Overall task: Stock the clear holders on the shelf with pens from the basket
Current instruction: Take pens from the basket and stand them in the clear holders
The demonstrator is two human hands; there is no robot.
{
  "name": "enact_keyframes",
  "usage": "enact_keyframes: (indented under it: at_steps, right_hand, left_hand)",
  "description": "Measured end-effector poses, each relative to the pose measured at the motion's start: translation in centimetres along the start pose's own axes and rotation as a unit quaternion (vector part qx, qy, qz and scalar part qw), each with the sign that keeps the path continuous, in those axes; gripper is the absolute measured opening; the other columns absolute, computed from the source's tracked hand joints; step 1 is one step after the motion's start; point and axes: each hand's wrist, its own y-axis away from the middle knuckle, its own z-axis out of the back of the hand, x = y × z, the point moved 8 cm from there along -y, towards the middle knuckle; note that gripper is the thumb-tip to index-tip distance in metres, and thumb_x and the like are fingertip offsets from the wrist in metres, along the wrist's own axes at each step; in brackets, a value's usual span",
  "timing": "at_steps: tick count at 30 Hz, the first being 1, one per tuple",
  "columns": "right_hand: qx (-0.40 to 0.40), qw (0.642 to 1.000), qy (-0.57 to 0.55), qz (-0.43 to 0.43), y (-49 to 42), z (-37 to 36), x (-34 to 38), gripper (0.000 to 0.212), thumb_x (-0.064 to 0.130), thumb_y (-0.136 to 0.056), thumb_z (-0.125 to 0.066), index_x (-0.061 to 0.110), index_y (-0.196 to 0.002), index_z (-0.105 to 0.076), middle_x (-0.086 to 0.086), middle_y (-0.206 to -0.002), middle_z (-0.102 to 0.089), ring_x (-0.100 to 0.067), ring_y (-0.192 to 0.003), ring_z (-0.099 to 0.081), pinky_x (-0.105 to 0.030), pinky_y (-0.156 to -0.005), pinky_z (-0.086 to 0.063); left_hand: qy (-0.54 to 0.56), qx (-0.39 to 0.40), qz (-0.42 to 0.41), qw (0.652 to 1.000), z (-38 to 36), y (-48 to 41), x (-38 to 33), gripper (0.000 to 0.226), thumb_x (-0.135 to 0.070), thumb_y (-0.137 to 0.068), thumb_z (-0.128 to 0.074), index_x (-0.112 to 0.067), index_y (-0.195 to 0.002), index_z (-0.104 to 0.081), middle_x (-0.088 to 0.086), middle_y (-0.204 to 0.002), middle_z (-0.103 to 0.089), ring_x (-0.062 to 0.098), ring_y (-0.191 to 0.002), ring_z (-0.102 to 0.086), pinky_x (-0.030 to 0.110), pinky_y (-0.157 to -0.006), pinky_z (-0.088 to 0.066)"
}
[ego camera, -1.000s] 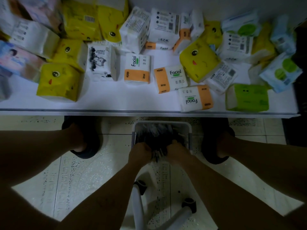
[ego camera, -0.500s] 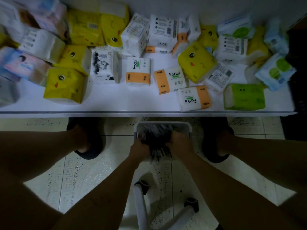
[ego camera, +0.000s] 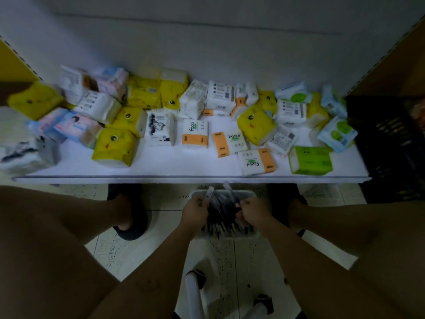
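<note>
Up out of the basket [ego camera: 249,194] we've lifted since a second ago, left hand [ego camera: 194,209] and right hand [ego camera: 253,209] each gripping pens [ego camera: 209,192] just above its rim, so pickup looks done, shelf [ego camera: 174,168] beyond it next.

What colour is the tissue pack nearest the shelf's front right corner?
Lime green: the tissue pack shows best in the head view.

shelf [ego camera: 161,168]: smooth matt white board | tissue packs [ego camera: 195,134]: glossy plastic wrap | basket [ego camera: 250,194]: white plastic | pens [ego camera: 209,192]: clear plastic | floor [ego camera: 253,261]: glossy speckled tile
</note>
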Motion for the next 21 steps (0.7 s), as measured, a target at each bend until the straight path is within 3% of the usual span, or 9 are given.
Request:
enact_keyframes:
  at_steps: [3, 6, 9, 11, 13, 15, 17, 19, 21]
  right_hand:
    - [-0.003, 1.0, -0.023, 0.005, 1.9, 0.1, 1.2, 0.018, 0.007, -0.1, -0.038, 0.005, -0.102, -0.056, -0.007, -0.08, -0.062, -0.017, -0.055, -0.057, -0.024, -0.043, -0.042]
    - [-0.036, 0.996, 0.062, 0.055, 3.4, 1.0, 3.1, 0.019, 0.012, -0.098, -0.038, 0.013, -0.103, -0.056, -0.005, -0.082, -0.058, -0.017, -0.06, -0.05, -0.023, -0.048, -0.038]
    - [-0.056, 0.985, 0.088, 0.135, 4.7, 1.8, 5.5, 0.023, 0.03, -0.103, -0.035, 0.02, -0.103, -0.057, 0.0, -0.085, -0.056, -0.016, -0.071, -0.052, -0.026, -0.057, -0.037]
    - [-0.053, 0.972, 0.091, 0.208, 6.1, 1.8, 7.3, 0.03, 0.035, -0.103, -0.036, 0.02, -0.096, -0.06, 0.007, -0.085, -0.057, -0.008, -0.073, -0.054, -0.02, -0.055, -0.039]
    - [-0.046, 0.963, 0.08, 0.252, 7.3, 1.7, 8.4, 0.03, 0.031, -0.102, -0.04, 0.022, -0.082, -0.06, 0.009, -0.068, -0.058, -0.005, -0.056, -0.054, -0.02, -0.047, -0.04]
    - [-0.037, 0.958, 0.062, 0.276, 8.0, 1.7, 9.3, 0.028, 0.022, -0.101, -0.043, 0.019, -0.079, -0.059, 0.003, -0.056, -0.057, -0.011, -0.05, -0.054, -0.027, -0.054, -0.045]
    - [-0.019, 0.956, 0.018, 0.291, 8.7, 1.6, 10.2, 0.019, 0.016, -0.101, -0.045, 0.015, -0.093, -0.062, -0.002, -0.056, -0.06, -0.018, -0.055, -0.058, -0.036, -0.061, -0.049]
    - [-0.006, 0.952, -0.035, 0.305, 9.6, 1.8, 11.3, 0.019, 0.012, -0.101, -0.044, 0.019, -0.107, -0.06, -0.003, -0.059, -0.063, -0.019, -0.058, -0.062, -0.036, -0.061, -0.053]
    - [-0.006, 0.946, -0.068, 0.316, 10.7, 2.0, 12.6, 0.022, 0.008, -0.1, -0.044, 0.021, -0.098, -0.062, -0.003, -0.071, -0.064, -0.017, -0.06, -0.062, -0.032, -0.058, -0.052]
  left_hand:
    - [-0.005, 0.005, -0.009, 1.0, 0.4, 1.0, -1.1, 0.029, -0.018, -0.103, -0.036, -0.003, -0.113, -0.058, 0.017, -0.089, -0.059, 0.027, -0.077, -0.058, 0.037, -0.066, -0.05]
    - [0.009, -0.014, -0.035, 0.999, 1.5, 2.2, -2.7, 0.034, -0.021, -0.104, -0.034, -0.003, -0.11, -0.062, 0.019, -0.095, -0.063, 0.026, -0.083, -0.058, 0.041, -0.082, -0.051]
    - [0.042, -0.04, -0.098, 0.994, 2.6, 3.4, -4.8, 0.035, -0.035, -0.102, -0.039, -0.01, -0.098, -0.064, 0.012, -0.088, -0.065, 0.021, -0.078, -0.06, 0.032, -0.072, -0.048]
    - [0.058, -0.058, -0.123, 0.989, 3.4, 4.2, -6.1, 0.03, -0.038, -0.099, -0.046, -0.014, -0.092, -0.063, 0.008, -0.079, -0.066, 0.02, -0.071, -0.061, 0.03, -0.066, -0.048]
    - [0.085, -0.073, -0.14, 0.984, 4.2, 4.8, -7.3, 0.025, -0.036, -0.098, -0.049, -0.016, -0.09, -0.063, 0.005, -0.07, -0.066, 0.019, -0.061, -0.06, 0.03, -0.06, -0.049]
    - [0.112, -0.08, -0.15, 0.979, 4.8, 5.3, -8.4, 0.024, -0.033, -0.098, -0.051, -0.014, -0.09, -0.063, 0.006, -0.071, -0.068, 0.021, -0.061, -0.063, 0.033, -0.061, -0.053]
    - [0.127, -0.09, -0.161, 0.975, 5.5, 5.8, -9.5, 0.022, -0.027, -0.097, -0.054, -0.01, -0.087, -0.064, 0.009, -0.077, -0.068, 0.023, -0.068, -0.066, 0.039, -0.068, -0.056]
    - [0.153, -0.087, -0.177, 0.968, 6.3, 6.2, -10.6, 0.018, -0.024, -0.096, -0.057, -0.013, -0.083, -0.064, 0.008, -0.078, -0.068, 0.016, -0.066, -0.067, 0.039, -0.068, -0.057]
    - [0.17, -0.071, -0.193, 0.964, 6.9, 6.8, -12.0, 0.017, -0.024, -0.095, -0.059, -0.016, -0.081, -0.065, 0.007, -0.076, -0.07, 0.015, -0.067, -0.068, 0.038, -0.069, -0.057]
